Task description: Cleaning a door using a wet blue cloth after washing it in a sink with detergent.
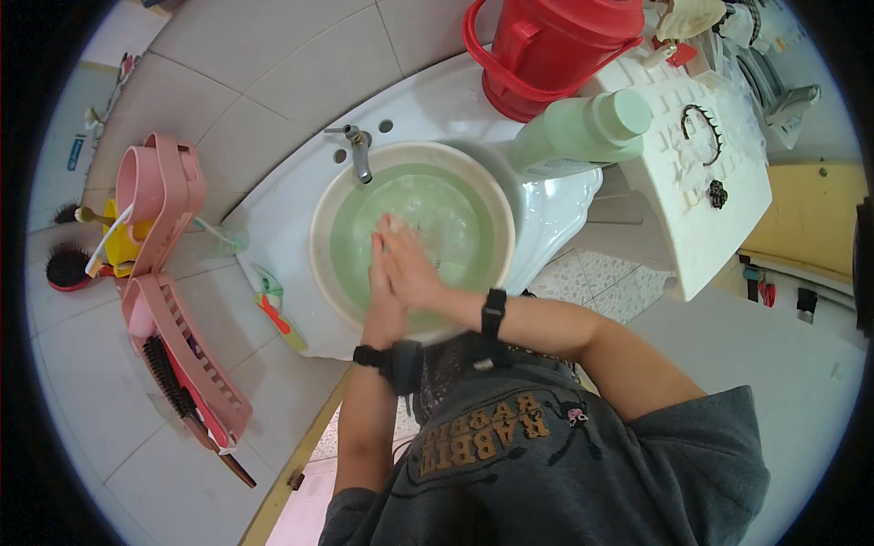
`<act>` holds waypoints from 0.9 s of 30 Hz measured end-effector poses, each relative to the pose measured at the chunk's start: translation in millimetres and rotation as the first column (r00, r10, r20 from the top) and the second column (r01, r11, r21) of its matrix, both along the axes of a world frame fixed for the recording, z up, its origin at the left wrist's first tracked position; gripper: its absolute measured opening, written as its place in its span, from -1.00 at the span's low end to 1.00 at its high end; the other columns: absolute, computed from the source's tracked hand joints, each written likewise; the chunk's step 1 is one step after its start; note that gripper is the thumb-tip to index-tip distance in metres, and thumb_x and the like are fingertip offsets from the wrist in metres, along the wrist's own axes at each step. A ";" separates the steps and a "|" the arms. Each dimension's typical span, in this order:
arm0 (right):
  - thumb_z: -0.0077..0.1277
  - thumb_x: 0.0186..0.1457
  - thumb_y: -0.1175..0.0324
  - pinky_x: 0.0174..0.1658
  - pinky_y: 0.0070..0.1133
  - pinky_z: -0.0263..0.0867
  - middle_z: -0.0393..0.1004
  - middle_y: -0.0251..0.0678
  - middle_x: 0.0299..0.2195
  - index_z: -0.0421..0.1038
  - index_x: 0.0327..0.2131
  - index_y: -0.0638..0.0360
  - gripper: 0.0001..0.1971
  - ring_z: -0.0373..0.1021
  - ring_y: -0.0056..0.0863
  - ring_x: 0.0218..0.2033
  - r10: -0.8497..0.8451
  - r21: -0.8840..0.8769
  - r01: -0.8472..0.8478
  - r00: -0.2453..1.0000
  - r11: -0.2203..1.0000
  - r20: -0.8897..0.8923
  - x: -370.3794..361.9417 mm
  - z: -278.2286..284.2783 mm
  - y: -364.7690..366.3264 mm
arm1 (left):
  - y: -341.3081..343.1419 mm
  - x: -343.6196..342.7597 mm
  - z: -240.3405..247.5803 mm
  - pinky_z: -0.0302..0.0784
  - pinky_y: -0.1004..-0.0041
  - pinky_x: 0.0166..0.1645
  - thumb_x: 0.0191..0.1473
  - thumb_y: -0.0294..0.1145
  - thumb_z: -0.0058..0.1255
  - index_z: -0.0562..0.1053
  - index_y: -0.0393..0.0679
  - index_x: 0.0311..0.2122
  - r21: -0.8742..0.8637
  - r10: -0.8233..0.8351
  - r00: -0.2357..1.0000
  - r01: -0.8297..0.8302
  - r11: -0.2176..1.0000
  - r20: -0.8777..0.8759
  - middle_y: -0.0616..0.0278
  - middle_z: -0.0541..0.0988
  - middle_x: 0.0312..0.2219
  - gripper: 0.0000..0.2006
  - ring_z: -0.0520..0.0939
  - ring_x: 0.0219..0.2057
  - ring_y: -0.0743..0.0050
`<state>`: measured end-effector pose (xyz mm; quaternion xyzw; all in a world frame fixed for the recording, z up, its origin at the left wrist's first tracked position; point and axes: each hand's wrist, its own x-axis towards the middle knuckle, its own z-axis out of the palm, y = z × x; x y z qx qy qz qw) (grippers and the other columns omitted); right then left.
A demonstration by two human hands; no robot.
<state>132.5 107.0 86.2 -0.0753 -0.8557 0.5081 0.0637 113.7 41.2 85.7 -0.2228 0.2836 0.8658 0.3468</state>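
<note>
Over a round cream basin (321, 238) filled with greenish-looking water (460, 227), my two hands are pressed palm to palm. My left hand (381, 293) is on the near-left side, its fingers stretched out. Against it lies my right hand (412, 271), with its fingers straight and slightly blurred. Nothing shows in either hand, though the space between the palms is hidden. Both wrists wear black bands. Just beyond the fingertips, a metal tap (361, 159) reaches over the basin's far rim. The basin sits in a white washbasin counter (296, 218).
At the far right stand a red lidded bucket (546, 59) and a pale green bottle (583, 135). A white plastic stand (719, 241) holds hair accessories. Pink wall baskets (177, 205) with brushes hang left. A green-and-orange tube (276, 308) lies on the counter's left edge.
</note>
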 end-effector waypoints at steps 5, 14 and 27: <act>-0.33 0.08 0.36 0.12 -0.27 -0.09 0.02 0.22 0.04 0.04 0.03 0.39 -0.56 -0.04 0.06 0.09 0.181 0.050 -0.194 0.963 0.980 0.199 -27.6 -26.8 29.9 | 14.8 7.6 9.1 0.08 0.33 0.15 0.17 -0.16 -0.36 0.06 -0.01 0.13 0.015 -0.010 0.999 0.011 1.000 -0.047 0.28 0.21 0.05 -0.56 0.20 0.07 0.42; -0.31 0.06 0.38 0.12 -0.28 -0.08 0.00 0.14 0.07 0.03 0.04 0.34 -0.55 -0.06 0.04 0.11 0.060 0.045 -0.056 0.995 0.997 -0.076 -8.9 -5.1 14.9 | 5.4 5.9 28.8 0.19 0.24 0.08 0.15 -0.11 -0.35 0.06 -0.11 0.12 -0.110 -0.134 0.884 0.094 0.989 -0.447 0.21 0.21 0.05 -0.52 0.26 0.05 0.25; -0.27 0.05 0.37 0.15 -0.33 -0.11 0.01 0.12 0.07 0.04 0.06 0.27 -0.53 -0.04 0.04 0.11 -0.068 -0.200 0.114 0.972 0.973 0.226 -37.4 -10.2 32.9 | 19.3 3.0 23.3 0.10 0.28 0.14 0.17 -0.11 -0.39 0.04 -0.10 0.11 0.028 0.002 0.997 -0.005 1.000 0.083 0.17 0.15 0.08 -0.54 0.21 0.07 0.28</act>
